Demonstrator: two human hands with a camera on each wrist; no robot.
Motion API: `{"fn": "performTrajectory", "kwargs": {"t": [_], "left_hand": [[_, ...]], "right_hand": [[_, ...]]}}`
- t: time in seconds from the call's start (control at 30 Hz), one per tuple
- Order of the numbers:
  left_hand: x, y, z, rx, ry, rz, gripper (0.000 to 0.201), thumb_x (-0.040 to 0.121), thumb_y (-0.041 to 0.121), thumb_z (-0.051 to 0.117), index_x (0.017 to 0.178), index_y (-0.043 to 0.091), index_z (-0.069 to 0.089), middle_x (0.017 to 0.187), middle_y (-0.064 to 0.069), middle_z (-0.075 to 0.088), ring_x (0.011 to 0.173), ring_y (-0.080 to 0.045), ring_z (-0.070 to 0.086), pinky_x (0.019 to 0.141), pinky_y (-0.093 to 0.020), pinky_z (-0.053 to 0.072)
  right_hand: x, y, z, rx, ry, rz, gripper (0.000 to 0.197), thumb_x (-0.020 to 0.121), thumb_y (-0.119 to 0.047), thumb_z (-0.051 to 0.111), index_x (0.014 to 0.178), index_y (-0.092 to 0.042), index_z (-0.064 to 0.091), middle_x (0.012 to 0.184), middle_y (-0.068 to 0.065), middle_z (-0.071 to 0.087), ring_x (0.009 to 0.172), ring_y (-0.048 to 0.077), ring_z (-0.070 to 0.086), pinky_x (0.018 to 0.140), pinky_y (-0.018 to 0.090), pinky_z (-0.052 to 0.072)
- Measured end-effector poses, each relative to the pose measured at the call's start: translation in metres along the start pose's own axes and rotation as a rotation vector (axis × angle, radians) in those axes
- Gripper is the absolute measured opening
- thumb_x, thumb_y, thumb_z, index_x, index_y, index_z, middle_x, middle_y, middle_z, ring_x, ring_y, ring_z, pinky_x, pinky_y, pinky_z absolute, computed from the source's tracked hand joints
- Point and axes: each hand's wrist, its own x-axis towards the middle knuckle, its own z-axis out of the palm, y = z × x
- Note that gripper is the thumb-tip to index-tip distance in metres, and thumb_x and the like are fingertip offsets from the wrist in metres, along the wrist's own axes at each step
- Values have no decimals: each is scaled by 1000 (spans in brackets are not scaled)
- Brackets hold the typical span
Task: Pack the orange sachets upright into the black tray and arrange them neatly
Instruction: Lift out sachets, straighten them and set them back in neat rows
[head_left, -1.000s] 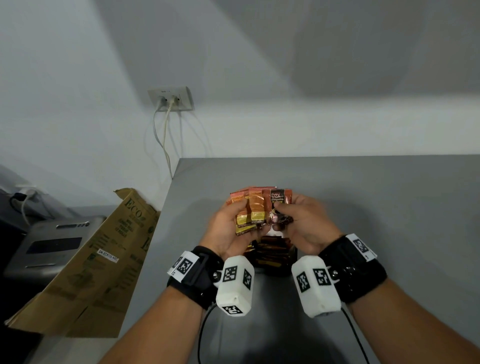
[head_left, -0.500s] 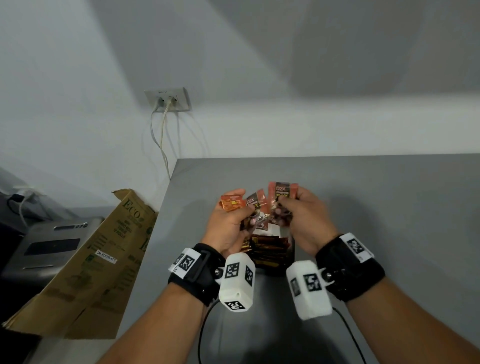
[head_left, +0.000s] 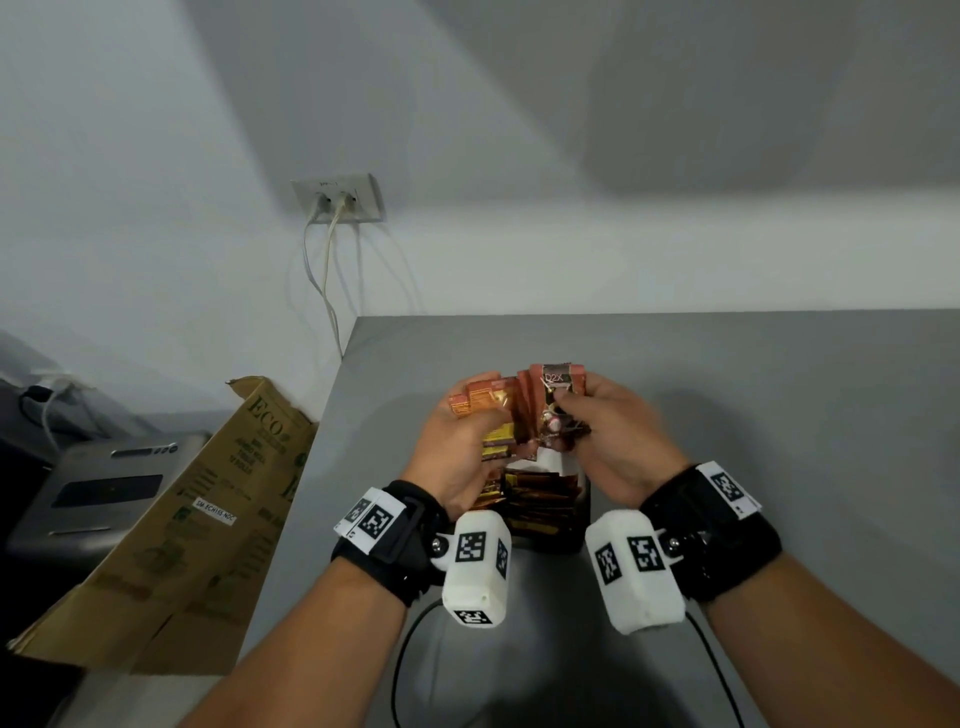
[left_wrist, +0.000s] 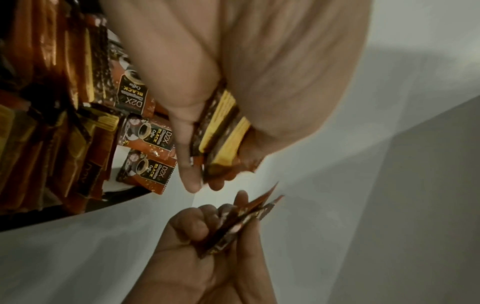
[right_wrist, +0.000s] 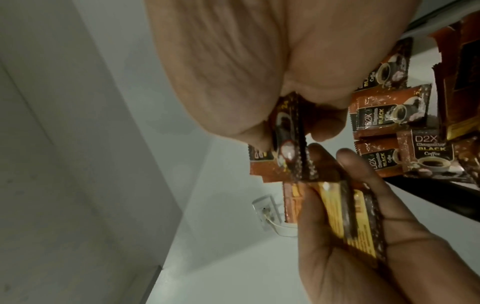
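Above the black tray (head_left: 582, 512) on the desk (head_left: 753, 415), already partly packed, the left hand (head_left: 457, 452) and right hand (head_left: 613, 441) each grip a fan of orange coffee sachets (head_left: 558, 387), seemingly squaring them to drop in upright.

sachets (head_left: 558, 395): orange, black-and-yellow print | tray (head_left: 581, 519): black | table (head_left: 779, 415): grey

Both wrist cameras (head_left: 475, 564) hide most of the black tray (head_left: 581, 519); its sachets' (head_left: 535, 501) count is unclear.
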Motion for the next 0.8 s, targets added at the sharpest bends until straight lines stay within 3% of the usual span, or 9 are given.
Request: {"fn": "performTrajectory", "kwargs": {"t": [0.1, 0.17, 0.23, 0.3, 0.37, 0.5, 0.63, 0.73, 0.8], "left_hand": [[-3, -3, 4, 98, -15, 44, 29, 91, -10, 59, 116, 6, 60, 96, -13, 71, 83, -27, 70, 60, -36, 58], [-4, -4, 4, 72, -21, 41, 24, 92, -6, 57, 109, 10, 62, 92, -11, 72, 80, -26, 70, 63, -36, 57], [-6, 0, 4, -29, -57, 0, 16, 97, 8, 52, 105, 9, 65, 92, -13, 71, 77, -25, 68, 64, -35, 54], [-7, 2, 0, -138, -98, -51, 35, 99, 24, 43, 94, 9, 74, 89, -13, 71, 73, -23, 66, 61, -34, 50], [-6, 2, -2, -195, -110, -86, 40, 95, 28, 42, 91, 8, 76, 89, -14, 70, 74, -25, 65, 60, -33, 50], [-4, 1, -5, -252, -84, -134, 26, 81, 19, 49, 101, 7, 61, 93, -17, 68, 80, -30, 64, 61, -35, 54], [-4, -4, -2, -211, -123, -130, 20, 74, 7, 57, 90, 7, 69, 83, -15, 69, 71, -25, 64, 55, -30, 51], [-1, -9, -2, -166, -95, -83, 15, 80, 2, 62, 95, 3, 60, 82, -15, 67, 68, -24, 63, 54, -29, 49], [2, -9, -5, -81, 6, -47, 15, 87, -7, 61, 97, 2, 58, 77, -14, 66, 61, -22, 62, 52, -29, 49]], "right_hand": [[-2, 6, 6, -67, -36, 52, 19, 101, -3, 49, 103, -5, 68, 73, 3, 68, 56, 11, 57, 48, 21, 44], [-1, 12, 6, -76, -30, 62, 18, 100, -5, 50, 106, -3, 67, 77, 6, 67, 58, 12, 56, 50, 23, 42], [0, 13, 5, -111, 3, 43, 18, 100, -5, 51, 108, -1, 67, 83, 9, 68, 62, 13, 57, 53, 25, 43], [0, 12, 4, -162, 28, 7, 19, 100, -4, 51, 109, -2, 68, 85, 9, 70, 62, 12, 59, 54, 23, 45], [0, 11, 4, -190, 34, -24, 19, 100, -4, 51, 107, -4, 69, 82, 7, 69, 62, 10, 58, 55, 22, 45], [-2, 7, 5, -213, 36, -44, 19, 100, -4, 52, 103, -9, 70, 77, 2, 69, 60, 9, 58, 53, 21, 46], [-4, 5, 7, -340, 1, -56, 21, 100, -5, 51, 103, -14, 70, 75, -5, 71, 60, 6, 61, 52, 21, 46], [-4, 6, 8, -409, 17, -94, 23, 100, -6, 50, 104, -16, 70, 80, -2, 74, 64, 11, 65, 56, 23, 48], [-4, 4, 6, -367, 88, -103, 26, 100, -5, 49, 103, -18, 71, 83, -1, 76, 69, 12, 68, 57, 23, 50]]}}
